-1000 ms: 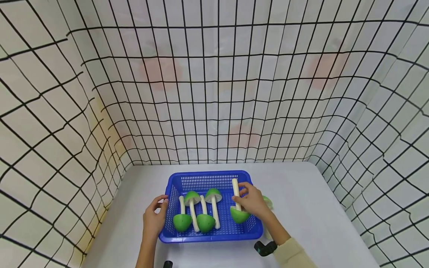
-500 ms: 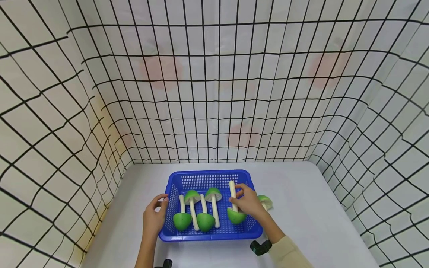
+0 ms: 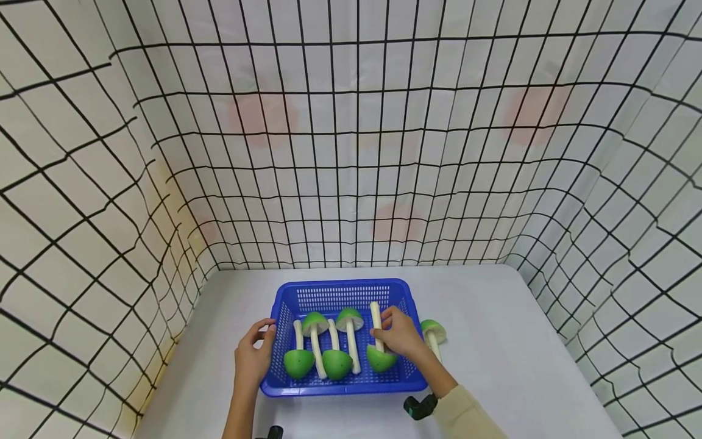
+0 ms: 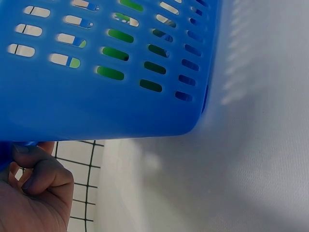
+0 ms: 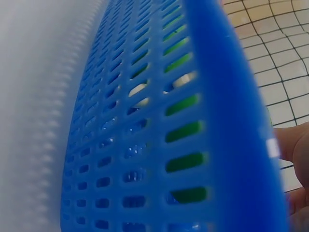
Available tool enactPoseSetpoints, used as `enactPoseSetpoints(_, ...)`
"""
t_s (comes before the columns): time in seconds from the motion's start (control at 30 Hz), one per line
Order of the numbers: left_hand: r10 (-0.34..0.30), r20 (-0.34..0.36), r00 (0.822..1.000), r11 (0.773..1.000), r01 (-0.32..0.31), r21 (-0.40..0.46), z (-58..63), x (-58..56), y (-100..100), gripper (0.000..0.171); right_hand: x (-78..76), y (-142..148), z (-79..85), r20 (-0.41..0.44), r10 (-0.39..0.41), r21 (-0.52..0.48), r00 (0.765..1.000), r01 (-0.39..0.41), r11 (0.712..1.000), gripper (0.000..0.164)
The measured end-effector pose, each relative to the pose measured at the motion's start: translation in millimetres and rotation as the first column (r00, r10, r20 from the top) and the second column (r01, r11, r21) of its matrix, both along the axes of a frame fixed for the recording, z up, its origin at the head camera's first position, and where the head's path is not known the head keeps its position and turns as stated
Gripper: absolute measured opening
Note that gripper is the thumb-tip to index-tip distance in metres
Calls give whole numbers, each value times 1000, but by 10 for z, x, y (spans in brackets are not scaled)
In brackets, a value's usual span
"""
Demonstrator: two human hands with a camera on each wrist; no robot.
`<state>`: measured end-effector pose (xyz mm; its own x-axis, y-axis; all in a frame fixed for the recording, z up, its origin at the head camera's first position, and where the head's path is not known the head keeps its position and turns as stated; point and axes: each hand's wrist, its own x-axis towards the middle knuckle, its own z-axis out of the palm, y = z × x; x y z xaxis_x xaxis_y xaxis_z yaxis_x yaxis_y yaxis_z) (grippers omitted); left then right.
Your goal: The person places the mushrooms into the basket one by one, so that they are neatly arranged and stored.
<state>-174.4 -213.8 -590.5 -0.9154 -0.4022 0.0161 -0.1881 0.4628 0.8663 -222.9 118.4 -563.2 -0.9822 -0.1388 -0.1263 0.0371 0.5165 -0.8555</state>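
My right hand (image 3: 403, 334) pinches the white stem of a green-capped toy mushroom (image 3: 381, 360), cap toward me, over the right part of a blue plastic basket (image 3: 342, 389). Several similar mushrooms lie side by side in its left half, caps facing alternate ways, such as one near-side mushroom (image 3: 298, 364). At the basket's left rim, my left hand (image 3: 254, 353) holds the edge with bent fingers. In the left wrist view, that hand (image 4: 41, 193) is partly cut off beside the basket's wall (image 4: 96, 106). The right wrist view mostly shows slotted basket wall (image 5: 159, 121), with fingers at the edge.
Another green-capped mushroom (image 3: 433, 331) lies on the white table (image 3: 493, 366), just outside the basket's right side. A black grid net (image 3: 356, 183) encloses the table at the back and both sides. Dark wrist-worn devices (image 3: 421, 407) are near the front.
My right hand has moved left and slightly down with the mushroom, bringing it nearer the row. The mushroom outside the basket shows more fully now. My left hand stays at the rim.
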Motion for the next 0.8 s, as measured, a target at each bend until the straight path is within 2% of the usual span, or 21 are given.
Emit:
enactPoseSetpoints(0.47,2,-5,1000,1000,-2,6,-28,-8,-2,32,17,-38,-74,46,32,-22,998,-31,999,43)
enactPoseSetpoints(0.8,4,0,1000,1000,-4,21,22,3,7,34,-4,-82,-119,99,57,-54,993,-52,997,41)
